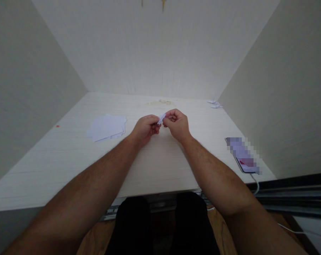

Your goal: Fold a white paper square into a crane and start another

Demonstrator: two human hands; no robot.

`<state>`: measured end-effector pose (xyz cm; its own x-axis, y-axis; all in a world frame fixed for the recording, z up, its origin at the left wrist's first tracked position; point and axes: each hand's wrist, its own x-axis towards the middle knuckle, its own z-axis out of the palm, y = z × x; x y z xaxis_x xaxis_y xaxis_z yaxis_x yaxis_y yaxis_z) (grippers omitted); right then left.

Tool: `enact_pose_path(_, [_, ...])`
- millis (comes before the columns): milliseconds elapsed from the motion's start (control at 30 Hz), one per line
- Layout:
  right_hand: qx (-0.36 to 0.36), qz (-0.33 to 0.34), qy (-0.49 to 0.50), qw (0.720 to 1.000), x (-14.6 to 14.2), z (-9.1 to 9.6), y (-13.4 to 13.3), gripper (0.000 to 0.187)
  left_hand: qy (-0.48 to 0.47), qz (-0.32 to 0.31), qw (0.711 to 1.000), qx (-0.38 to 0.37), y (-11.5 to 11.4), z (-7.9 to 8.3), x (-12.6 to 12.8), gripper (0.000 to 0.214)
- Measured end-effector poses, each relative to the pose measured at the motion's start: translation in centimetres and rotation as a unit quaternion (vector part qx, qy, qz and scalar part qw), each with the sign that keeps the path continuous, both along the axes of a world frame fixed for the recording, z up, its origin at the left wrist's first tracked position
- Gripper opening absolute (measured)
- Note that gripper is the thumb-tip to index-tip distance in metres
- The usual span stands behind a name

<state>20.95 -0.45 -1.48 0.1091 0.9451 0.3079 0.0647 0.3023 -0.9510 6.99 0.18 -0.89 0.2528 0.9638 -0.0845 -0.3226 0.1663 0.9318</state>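
A small folded piece of white paper (162, 117) is held between both hands above the middle of the white table (160, 163). My left hand (146, 128) pinches its left end between thumb and fingers. At the other end, the fingertips of my right hand (176, 122) are closed on the same paper. Fingers cover much of it, so its exact folded shape is hard to make out. A loose stack of white paper sheets (108, 126) lies to the left of my left hand.
Several small folded paper pieces (215, 104) lie in the far right corner. A phone (241, 156) with a white cable (256, 184) rests near the right edge. Walls stand at the back and both sides. A brownish stain (162, 102) marks the table behind my hands.
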Motion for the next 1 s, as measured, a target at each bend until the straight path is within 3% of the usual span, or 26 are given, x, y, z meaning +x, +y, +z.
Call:
enact_pose_path(167, [0.018, 0.007, -0.015, 1.000, 0.1, -0.2, -0.1, 0.021, 0.007, 0.008, 1.000, 0.006, -0.1, 0.1, 0.1, 0.015])
enact_pose_path(567, [0.079, -0.006, -0.156, 0.985, 0.8, -0.2, -0.5, 0.014, 0.057, 0.026, 0.997, 0.035, 0.7, -0.3, -0.5, 0.015])
enact_pose_path(1000, [0.109, -0.035, -0.192, 0.975, 0.9, 0.2, -0.9, 0.012, 0.068, -0.058, 0.996, 0.015, 0.7, 0.6, -1.8, 0.021])
